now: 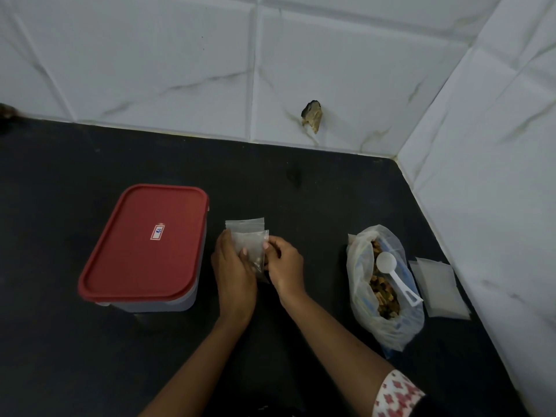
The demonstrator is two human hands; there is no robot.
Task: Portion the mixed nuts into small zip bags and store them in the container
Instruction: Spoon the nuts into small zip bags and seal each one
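You hold a small zip bag (254, 246) upright between both hands, just right of the container (156, 305). Your left hand (233, 275) curls round its side and your right hand (284, 266) pinches its upper edge, probably to press the zip closed over the few nuts at the bottom. The red lid (135, 251) is on, so storing must wait. At your right the big nut bag (388, 323) lies open with the scoop (394, 273) resting inside, ready for another portion.
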